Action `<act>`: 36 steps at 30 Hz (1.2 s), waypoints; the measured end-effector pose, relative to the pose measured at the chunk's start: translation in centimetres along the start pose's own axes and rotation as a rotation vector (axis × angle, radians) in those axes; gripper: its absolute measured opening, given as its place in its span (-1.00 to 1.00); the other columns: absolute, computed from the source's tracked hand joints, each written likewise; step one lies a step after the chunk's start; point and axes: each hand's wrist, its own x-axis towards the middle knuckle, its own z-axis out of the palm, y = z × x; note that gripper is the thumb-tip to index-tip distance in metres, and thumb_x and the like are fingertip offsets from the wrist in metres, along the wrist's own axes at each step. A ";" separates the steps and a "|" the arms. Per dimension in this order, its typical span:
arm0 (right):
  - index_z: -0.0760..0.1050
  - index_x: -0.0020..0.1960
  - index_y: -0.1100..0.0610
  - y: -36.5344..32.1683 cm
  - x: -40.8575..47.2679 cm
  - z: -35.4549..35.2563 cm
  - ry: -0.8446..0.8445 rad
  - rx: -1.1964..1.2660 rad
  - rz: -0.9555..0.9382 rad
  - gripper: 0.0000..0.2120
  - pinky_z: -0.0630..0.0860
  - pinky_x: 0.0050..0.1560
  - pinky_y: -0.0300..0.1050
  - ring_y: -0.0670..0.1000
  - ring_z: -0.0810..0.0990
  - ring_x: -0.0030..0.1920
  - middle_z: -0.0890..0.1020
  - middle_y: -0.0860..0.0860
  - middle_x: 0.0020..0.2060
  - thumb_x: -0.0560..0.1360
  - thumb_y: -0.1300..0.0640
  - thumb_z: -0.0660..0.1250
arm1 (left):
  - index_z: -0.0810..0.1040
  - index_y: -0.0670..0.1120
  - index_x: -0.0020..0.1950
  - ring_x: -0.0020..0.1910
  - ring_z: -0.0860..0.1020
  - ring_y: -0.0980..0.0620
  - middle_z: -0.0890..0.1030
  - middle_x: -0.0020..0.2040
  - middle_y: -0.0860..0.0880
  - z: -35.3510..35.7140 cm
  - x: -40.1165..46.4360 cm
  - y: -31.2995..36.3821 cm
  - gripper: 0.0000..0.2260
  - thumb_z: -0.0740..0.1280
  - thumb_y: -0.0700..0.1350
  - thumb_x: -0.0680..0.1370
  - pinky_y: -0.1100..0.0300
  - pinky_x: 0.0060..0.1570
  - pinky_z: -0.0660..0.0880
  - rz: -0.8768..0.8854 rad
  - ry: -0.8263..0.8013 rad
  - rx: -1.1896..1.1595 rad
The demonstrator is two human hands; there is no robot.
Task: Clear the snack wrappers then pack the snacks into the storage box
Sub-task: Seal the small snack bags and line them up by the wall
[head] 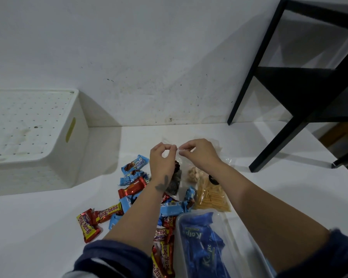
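1. Head view shows us our left hand [162, 157] and right hand [199, 152] raised together at the middle of the frame, each pinching the top edge of a clear plastic bag [178, 171]. We judge the fingertips are placed there either to pull the mouth apart or to seal it; we cannot tell which.
2. Dark ridged snacks sit in that bag just below the left hand, so holding it by the top keeps them from spilling.
3. Below and left of the hands, a loose heap of red Beng-beng bars [107, 214] and blue wrapped snacks [136, 164] lies on the white counter [38, 227], within easy reach for packing.
4. A packet of yellow sticks [211, 198] lies right of centre, under the right forearm.
5. At the lower right, a clear storage box [237, 233] already holds blue packets [203, 241], close to us so snacks drop straight in.
6. A white perforated bin [32, 137] stands at the left edge, well apart.
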 end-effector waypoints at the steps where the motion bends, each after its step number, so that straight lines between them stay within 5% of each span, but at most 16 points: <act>1: 0.67 0.04 0.14 0.0 0.0 0.0 0.001 0.025 0.010 -0.81 0.47 0.00 -0.18 -0.07 0.56 -0.08 0.69 0.03 -0.03 0.52 0.09 0.35 | 0.58 0.04 -0.18 0.30 0.41 -0.02 0.49 0.25 -0.06 0.0 0.0 -0.1 -0.87 0.30 0.01 0.54 0.00 0.32 0.36 -0.007 -0.001 -0.001; 9: 0.67 -0.07 0.11 0.3 1.7 1.1 0.062 0.017 0.143 -0.83 0.50 0.03 -0.13 0.01 0.61 0.00 0.70 0.02 -0.01 0.53 0.11 0.31 | 0.61 -0.06 -0.08 0.29 0.34 0.13 0.33 0.32 0.05 0.3 -0.5 0.0 -0.89 0.34 -0.04 0.54 0.22 0.18 0.26 -0.043 0.017 -0.074; 12: 0.66 -0.07 0.07 0.0 2.4 1.5 0.051 -0.036 0.125 -0.84 0.52 0.02 -0.12 0.00 0.62 0.01 0.69 -0.01 0.00 0.55 0.10 0.30 | 0.54 -0.04 0.03 0.32 0.31 0.13 0.32 0.35 -0.02 -0.3 -0.8 -0.6 -0.90 0.31 -0.07 0.56 0.36 0.15 0.23 0.075 0.013 0.022; 16: 0.64 0.03 0.06 0.1 2.7 1.0 0.095 0.033 0.059 -0.82 0.48 0.03 -0.16 0.00 0.60 0.05 0.67 0.00 0.05 0.56 0.06 0.28 | 0.31 0.05 0.39 0.33 0.28 0.12 0.20 0.46 -0.03 -2.4 -1.1 -4.0 -0.53 0.37 -0.02 0.52 0.20 0.29 0.30 0.165 -0.208 0.315; 18: 0.57 0.21 -0.02 0.9 2.2 1.5 0.107 0.063 0.031 -0.76 0.42 0.14 -0.19 0.02 0.52 0.20 0.52 0.05 0.26 0.58 0.02 0.24 | 0.27 0.05 0.45 0.33 0.38 0.01 0.25 0.45 -0.05 -3.2 -0.8 -5.5 -0.44 0.40 -0.11 0.51 0.08 0.33 0.36 0.132 -0.318 0.463; 21: 0.29 0.43 -0.21 2.3 0.2 3.6 0.079 0.107 0.097 -0.54 0.28 0.39 -0.10 0.09 0.19 0.48 0.00 0.05 0.52 0.59 0.12 0.24 | 0.35 0.05 0.42 0.25 0.51 -0.08 0.36 0.36 -0.05 -3.7 -0.3 -6.8 -0.48 0.36 -0.25 0.51 0.01 0.28 0.46 0.121 -0.318 0.514; 23: 0.23 0.45 -0.25 3.1 -1.3 5.4 0.092 0.186 0.133 -0.42 0.37 0.27 -0.22 0.08 0.25 0.45 -0.12 0.03 0.52 0.57 0.24 0.26 | 0.39 0.05 0.39 0.18 0.55 -0.07 0.40 0.31 -0.04 -3.7 0.0 -7.3 -0.49 0.32 -0.32 0.51 -0.01 0.25 0.48 0.118 -0.278 0.486; 25: 0.28 0.44 -0.20 3.4 -2.1 6.9 0.154 0.184 0.169 -0.43 0.39 0.12 -0.29 0.05 0.41 0.31 0.02 0.08 0.49 0.56 0.27 0.26 | 0.42 0.03 0.38 0.16 0.56 -0.05 0.42 0.28 -0.02 -3.6 0.0 -7.6 -0.49 0.32 -0.35 0.50 0.02 0.23 0.49 0.124 -0.237 0.480; 30: 0.28 0.43 -0.21 3.4 -1.8 9.9 0.131 0.049 0.268 -0.47 0.50 0.18 -0.06 0.08 0.53 0.13 0.43 0.06 0.25 0.56 0.19 0.26 | 0.45 0.01 0.37 0.12 0.58 0.02 0.46 0.26 0.05 -3.7 -0.3 -8.1 -0.48 0.33 -0.38 0.48 0.19 0.10 0.50 0.161 -0.162 0.438; 34: 0.31 0.41 -0.24 3.1 -0.1 9.5 0.109 0.142 0.319 -0.42 0.58 -0.18 -0.13 -0.03 0.58 -0.15 0.53 -0.02 0.30 0.55 0.31 0.22 | 0.46 0.02 0.36 0.13 0.57 0.02 0.45 0.28 0.06 -4.1 0.0 -8.0 -0.49 0.34 -0.37 0.48 0.16 0.11 0.52 0.195 -0.117 0.450; 36: 0.35 0.39 -0.23 2.5 1.1 8.9 0.109 0.131 0.290 -0.42 0.58 -0.17 -0.13 -0.01 0.60 -0.11 0.53 -0.01 0.30 0.54 0.32 0.24 | 0.45 0.03 0.37 0.12 0.57 0.05 0.45 0.25 0.07 -4.8 0.6 -7.5 -0.51 0.33 -0.35 0.50 0.18 0.13 0.53 0.209 -0.125 0.369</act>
